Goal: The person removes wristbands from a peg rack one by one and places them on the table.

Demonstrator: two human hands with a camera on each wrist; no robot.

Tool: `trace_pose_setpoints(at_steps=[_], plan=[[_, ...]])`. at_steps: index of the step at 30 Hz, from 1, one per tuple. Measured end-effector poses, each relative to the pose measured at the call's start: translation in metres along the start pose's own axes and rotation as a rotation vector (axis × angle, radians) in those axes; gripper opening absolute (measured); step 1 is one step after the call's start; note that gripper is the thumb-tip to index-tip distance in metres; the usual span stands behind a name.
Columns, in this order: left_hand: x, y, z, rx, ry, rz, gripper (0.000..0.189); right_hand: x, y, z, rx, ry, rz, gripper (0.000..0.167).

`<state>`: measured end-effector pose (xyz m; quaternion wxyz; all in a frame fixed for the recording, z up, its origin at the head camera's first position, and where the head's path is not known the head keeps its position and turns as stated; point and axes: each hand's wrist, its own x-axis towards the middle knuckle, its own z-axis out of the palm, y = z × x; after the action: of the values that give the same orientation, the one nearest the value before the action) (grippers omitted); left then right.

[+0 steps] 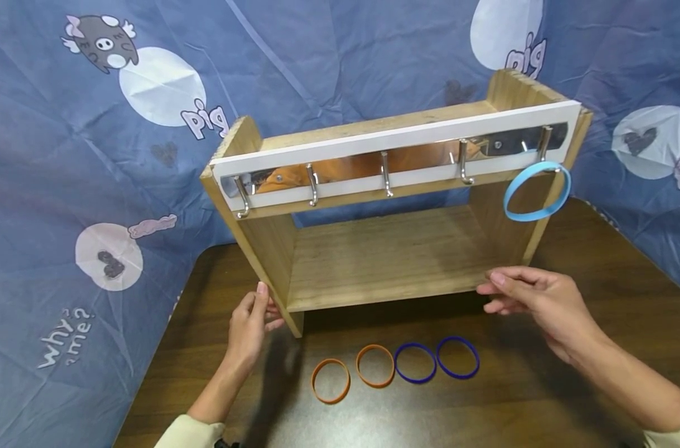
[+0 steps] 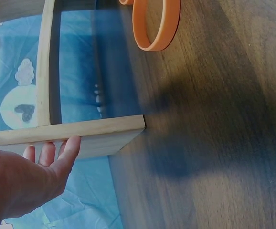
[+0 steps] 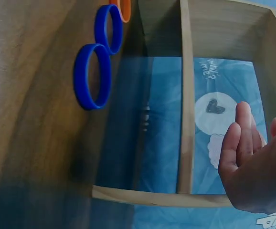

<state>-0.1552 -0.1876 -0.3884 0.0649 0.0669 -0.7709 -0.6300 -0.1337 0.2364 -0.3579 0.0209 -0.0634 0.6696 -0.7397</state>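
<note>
My left hand (image 1: 249,326) touches the lower left side panel of a wooden shelf rack (image 1: 384,255); in the left wrist view, its fingertips lie against the panel's outer face. My right hand (image 1: 541,302) is near the rack's lower right front, fingers loosely bent and nothing held. From the rightmost metal hook (image 1: 544,143) hangs a light blue wristband (image 1: 510,196). Two orange wristbands, one left (image 1: 314,389) and one right (image 1: 359,373), lie flat before the rack. Beside them are two dark blue wristbands (image 1: 398,371), also seen in the right wrist view (image 3: 80,78).
Several hooks run along a mirrored strip on a white board (image 1: 340,149) across the rack's top front. The rack stands on a dark wooden table (image 1: 418,417). Behind it hangs a blue cloth (image 1: 328,62) with pig prints.
</note>
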Motion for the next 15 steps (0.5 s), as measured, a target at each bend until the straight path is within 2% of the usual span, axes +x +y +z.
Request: trace_pose_setpoints(at_steps=[6, 9, 15], plan=[[0.0, 0.0, -0.001, 0.001, -0.004, 0.004, 0.05, 0.005, -0.013, 0.002, 0.029, -0.026, -0.072, 0.02], [0.0, 0.0, 0.0, -0.002, -0.003, 0.004, 0.05, 0.006, -0.018, 0.001, 0.084, -0.053, -0.103, 0.024], [0.001, 0.001, 0.001, -0.006, 0.003, 0.003, 0.05, 0.008, -0.026, -0.003, 0.396, -0.143, -0.15, 0.031]])
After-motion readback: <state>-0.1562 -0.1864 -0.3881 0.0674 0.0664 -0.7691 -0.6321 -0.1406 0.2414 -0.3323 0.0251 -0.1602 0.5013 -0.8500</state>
